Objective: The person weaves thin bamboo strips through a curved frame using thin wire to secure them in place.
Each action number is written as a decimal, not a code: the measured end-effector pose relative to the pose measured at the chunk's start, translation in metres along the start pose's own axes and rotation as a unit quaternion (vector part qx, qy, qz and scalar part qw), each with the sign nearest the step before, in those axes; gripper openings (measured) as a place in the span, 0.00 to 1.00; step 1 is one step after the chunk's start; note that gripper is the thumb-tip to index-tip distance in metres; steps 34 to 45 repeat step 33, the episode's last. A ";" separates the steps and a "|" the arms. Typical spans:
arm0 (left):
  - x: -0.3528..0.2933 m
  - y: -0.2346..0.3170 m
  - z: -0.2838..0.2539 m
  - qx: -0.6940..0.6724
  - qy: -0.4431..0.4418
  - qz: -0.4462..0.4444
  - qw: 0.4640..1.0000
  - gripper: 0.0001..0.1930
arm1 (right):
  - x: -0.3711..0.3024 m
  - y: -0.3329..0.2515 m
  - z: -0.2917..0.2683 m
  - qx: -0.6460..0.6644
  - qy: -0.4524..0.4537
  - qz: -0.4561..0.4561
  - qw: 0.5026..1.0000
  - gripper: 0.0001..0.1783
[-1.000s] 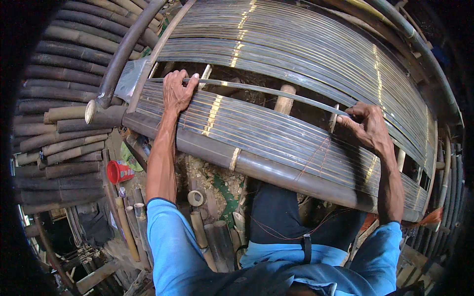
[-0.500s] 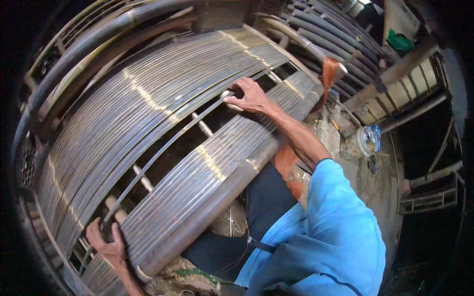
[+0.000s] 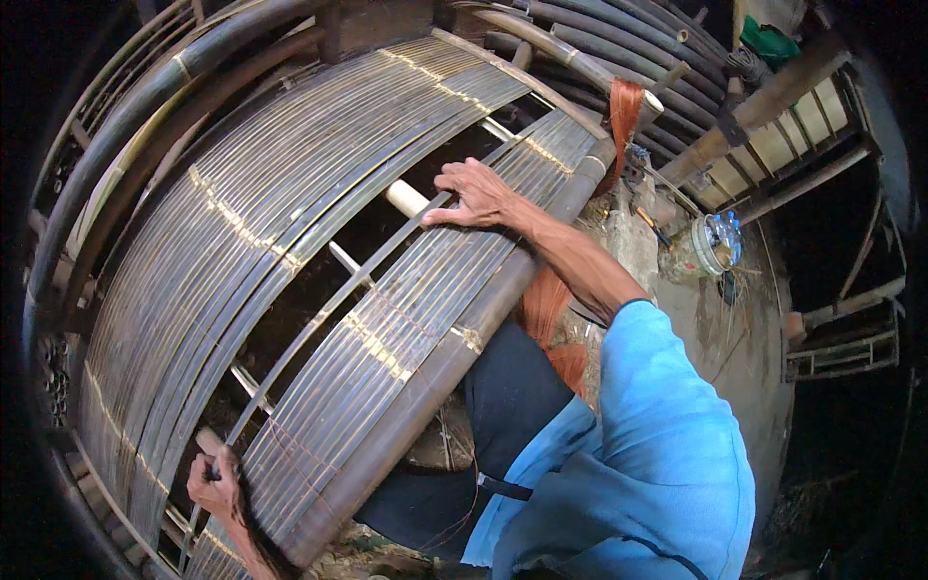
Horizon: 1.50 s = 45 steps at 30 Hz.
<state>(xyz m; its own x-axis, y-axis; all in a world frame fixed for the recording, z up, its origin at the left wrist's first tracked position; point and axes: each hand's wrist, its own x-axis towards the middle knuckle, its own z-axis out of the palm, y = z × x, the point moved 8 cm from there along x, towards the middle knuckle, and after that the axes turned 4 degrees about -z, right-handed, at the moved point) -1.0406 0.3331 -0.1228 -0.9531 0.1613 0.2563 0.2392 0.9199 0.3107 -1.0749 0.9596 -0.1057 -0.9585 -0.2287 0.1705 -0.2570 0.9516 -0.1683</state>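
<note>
A long bamboo strip [image 3: 319, 322] runs slantwise over the gap in a slatted bamboo frame, along the edge of its near slats. At the upper end my right hand [image 3: 476, 198] is closed on the strip, thumb on the near side and fingers curled over. My left hand [image 3: 215, 483] is curled round its lower end, partly hiding it. Close to me lie the near slats [image 3: 425, 280], bound by pale lashings, with thin reddish strands across them. Beyond the gap spreads a wider panel of slats [image 3: 222, 261]. Pale crosspieces [image 3: 406, 198] show in the gap.
A thick bamboo pole [image 3: 416, 411] edges the frame nearest my legs. Reddish-orange fibre [image 3: 624, 121] hangs at its far right end; more fibre [image 3: 546, 304] lies beside my leg. A pale bucket [image 3: 706, 244] stands on the right, and stacked bamboo poles [image 3: 619, 48] lie behind.
The strip now lies closer to the near slats. My left hand's fingers have gone from spread to curled round it. My right hand keeps its grip, and the view has shifted slightly.
</note>
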 end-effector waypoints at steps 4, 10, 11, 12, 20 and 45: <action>-0.030 -0.011 -0.004 -0.069 0.043 -0.039 0.996 0.15 | 0.024 -0.020 -0.004 0.056 0.095 -0.081 0.991 0.31; 0.000 0.040 -0.034 0.046 0.113 -0.008 0.992 0.20 | 0.033 -0.061 -0.005 0.102 0.103 -0.032 0.989 0.21; 0.001 0.024 -0.050 -0.005 0.121 -0.061 0.991 0.22 | 0.035 -0.066 -0.006 0.114 0.107 -0.035 0.987 0.19; -0.013 -0.005 -0.068 0.009 0.155 -0.102 0.983 0.21 | 0.043 -0.085 0.000 0.132 0.108 -0.050 0.984 0.18; -0.253 -0.198 -0.137 0.245 0.230 -0.393 0.856 0.25 | 0.094 -0.362 0.051 0.310 -0.020 -0.231 0.922 0.11; -0.270 -0.220 -0.122 -0.005 0.299 -0.387 0.872 0.16 | 0.133 -0.631 0.171 0.338 -0.264 -0.213 0.878 0.27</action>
